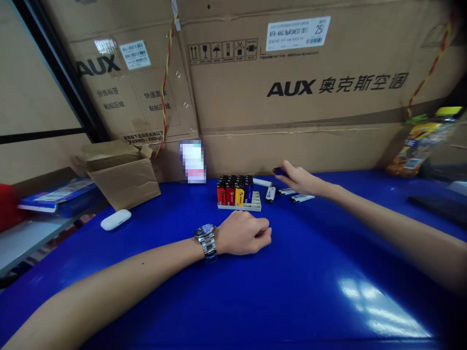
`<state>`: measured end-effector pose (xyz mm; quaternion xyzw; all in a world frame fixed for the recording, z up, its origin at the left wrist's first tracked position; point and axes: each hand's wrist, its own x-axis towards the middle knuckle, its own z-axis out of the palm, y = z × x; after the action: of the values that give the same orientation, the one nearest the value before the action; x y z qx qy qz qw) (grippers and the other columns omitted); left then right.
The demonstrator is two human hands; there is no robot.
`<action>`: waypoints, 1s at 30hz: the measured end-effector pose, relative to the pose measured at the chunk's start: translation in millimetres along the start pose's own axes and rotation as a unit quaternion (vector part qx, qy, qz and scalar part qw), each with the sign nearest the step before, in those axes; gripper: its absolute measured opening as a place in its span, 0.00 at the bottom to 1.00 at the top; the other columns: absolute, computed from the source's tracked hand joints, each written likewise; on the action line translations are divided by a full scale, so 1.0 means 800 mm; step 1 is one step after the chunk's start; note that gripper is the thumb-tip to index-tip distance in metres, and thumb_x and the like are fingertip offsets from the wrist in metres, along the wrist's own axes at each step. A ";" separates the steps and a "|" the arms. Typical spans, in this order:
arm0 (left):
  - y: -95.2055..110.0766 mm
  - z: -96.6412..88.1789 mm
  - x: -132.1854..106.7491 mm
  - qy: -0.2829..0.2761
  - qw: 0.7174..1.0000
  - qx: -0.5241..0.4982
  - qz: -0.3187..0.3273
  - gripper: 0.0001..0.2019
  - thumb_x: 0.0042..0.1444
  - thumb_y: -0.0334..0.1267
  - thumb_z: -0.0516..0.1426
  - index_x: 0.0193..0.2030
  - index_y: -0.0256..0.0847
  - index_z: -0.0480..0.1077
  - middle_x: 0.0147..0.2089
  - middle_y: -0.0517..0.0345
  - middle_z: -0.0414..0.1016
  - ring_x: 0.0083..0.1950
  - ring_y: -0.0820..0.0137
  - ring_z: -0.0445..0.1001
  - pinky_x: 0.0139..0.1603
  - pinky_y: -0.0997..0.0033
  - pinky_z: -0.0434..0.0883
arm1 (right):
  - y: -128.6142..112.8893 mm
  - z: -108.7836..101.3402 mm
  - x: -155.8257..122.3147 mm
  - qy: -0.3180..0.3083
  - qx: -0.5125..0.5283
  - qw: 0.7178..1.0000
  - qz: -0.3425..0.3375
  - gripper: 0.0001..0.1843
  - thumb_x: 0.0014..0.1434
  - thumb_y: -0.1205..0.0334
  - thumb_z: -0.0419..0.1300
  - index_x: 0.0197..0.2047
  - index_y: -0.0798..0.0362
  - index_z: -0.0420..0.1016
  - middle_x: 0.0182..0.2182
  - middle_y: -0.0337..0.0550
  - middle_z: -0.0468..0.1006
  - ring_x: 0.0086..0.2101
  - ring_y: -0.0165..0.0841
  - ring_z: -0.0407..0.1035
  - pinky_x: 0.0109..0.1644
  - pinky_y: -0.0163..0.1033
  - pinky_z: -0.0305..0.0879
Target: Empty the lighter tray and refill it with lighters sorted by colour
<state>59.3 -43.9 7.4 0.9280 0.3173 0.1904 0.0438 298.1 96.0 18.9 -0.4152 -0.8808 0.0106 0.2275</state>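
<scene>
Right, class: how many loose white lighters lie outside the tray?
4: lighter behind the tray, lighter right beside it, lighter under the right hand, lighter past that. That hand may hide more.

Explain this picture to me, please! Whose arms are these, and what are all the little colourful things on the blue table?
This picture comes from a camera worn on a person's head, so you see what they see: their own two arms reaching forward. The left hand, wearing a silver metal wristwatch, rests curled on a shiny blue table. The right hand holds a small dark blue object, perhaps a lighter. Between the hands sits a white plastic tray of upright red, yellow and blue lighters, with white lighters lying beside it. Behind them stands a huge brown cardboard carton.
</scene>
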 end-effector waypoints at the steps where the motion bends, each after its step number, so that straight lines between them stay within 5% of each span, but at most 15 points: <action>1: 0.000 0.000 0.000 0.002 1.000 0.001 0.001 0.16 0.59 0.38 0.48 0.21 0.38 0.62 0.16 0.64 0.59 0.17 0.78 0.54 0.22 0.74 0.51 | -0.010 0.002 -0.003 0.017 0.056 0.998 0.003 0.12 0.63 0.54 0.48 0.46 0.53 0.59 0.34 0.49 0.75 0.33 0.39 0.70 0.38 0.43 0.64; 5: 0.000 0.001 0.000 0.007 1.000 0.006 0.000 0.16 0.59 0.38 0.48 0.20 0.38 0.61 0.16 0.64 0.59 0.18 0.78 0.54 0.23 0.73 0.50 | -0.057 0.017 -0.015 0.125 0.171 0.977 0.004 0.16 0.62 0.52 0.51 0.49 0.51 0.57 0.38 0.47 0.74 0.36 0.37 0.70 0.40 0.43 0.66; 8: -0.001 0.002 0.000 0.007 1.000 0.002 -0.006 0.15 0.58 0.38 0.49 0.20 0.38 0.61 0.16 0.64 0.59 0.18 0.78 0.54 0.24 0.73 0.50 | -0.092 0.027 -0.022 0.101 0.280 0.954 0.030 0.12 0.62 0.53 0.51 0.45 0.50 0.60 0.32 0.43 0.72 0.29 0.34 0.68 0.35 0.42 0.67; 11: -0.001 0.002 0.000 0.006 1.000 0.000 -0.009 0.15 0.58 0.38 0.49 0.20 0.38 0.61 0.16 0.64 0.59 0.19 0.78 0.53 0.24 0.73 0.50 | -0.119 0.031 -0.027 0.049 0.457 0.886 0.059 0.09 0.60 0.54 0.53 0.40 0.48 0.58 0.25 0.36 0.69 0.24 0.30 0.67 0.29 0.38 0.66; 13: -0.001 0.002 0.000 0.005 1.000 0.000 -0.008 0.15 0.58 0.38 0.49 0.20 0.38 0.61 0.16 0.64 0.58 0.19 0.78 0.53 0.24 0.73 0.50 | -0.130 0.032 -0.030 0.028 0.531 0.839 0.113 0.10 0.58 0.55 0.56 0.37 0.47 0.58 0.18 0.30 0.63 0.16 0.26 0.57 0.18 0.32 0.56; 16: -0.001 0.002 0.000 0.005 1.000 -0.002 -0.005 0.15 0.58 0.38 0.49 0.20 0.38 0.61 0.16 0.64 0.58 0.19 0.77 0.54 0.24 0.73 0.50 | -0.136 0.030 -0.031 -0.004 0.595 0.779 0.199 0.16 0.57 0.46 0.53 0.29 0.50 0.60 0.13 0.27 0.53 0.12 0.22 0.42 0.14 0.30 0.37; 20: -0.001 0.002 0.000 0.003 1.000 0.000 -0.003 0.15 0.58 0.38 0.49 0.20 0.38 0.61 0.16 0.64 0.59 0.19 0.77 0.54 0.24 0.73 0.50 | -0.135 0.028 -0.031 -0.014 0.632 0.722 0.282 0.28 0.58 0.37 0.41 0.18 0.49 0.54 0.09 0.30 0.47 0.11 0.22 0.37 0.14 0.31 0.33; 25: 0.000 0.001 0.000 0.001 1.000 0.013 0.006 0.16 0.59 0.37 0.48 0.21 0.38 0.62 0.16 0.63 0.60 0.19 0.77 0.55 0.23 0.73 0.49 | -0.134 0.027 -0.030 0.004 0.641 0.696 0.323 0.27 0.59 0.41 0.36 0.18 0.49 0.53 0.08 0.31 0.47 0.11 0.23 0.37 0.14 0.31 0.34; 30: 0.000 0.002 0.001 0.004 1.000 0.012 0.005 0.16 0.59 0.38 0.48 0.20 0.38 0.62 0.15 0.64 0.59 0.18 0.77 0.53 0.23 0.73 0.49 | -0.136 0.024 -0.030 -0.030 0.634 0.705 0.317 0.27 0.59 0.41 0.38 0.17 0.50 0.53 0.08 0.31 0.47 0.11 0.22 0.37 0.14 0.30 0.33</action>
<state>60.2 -43.5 6.3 0.9292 0.3150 0.1908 0.0308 224.3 10.4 15.2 -0.4274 -0.4892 0.6502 0.3940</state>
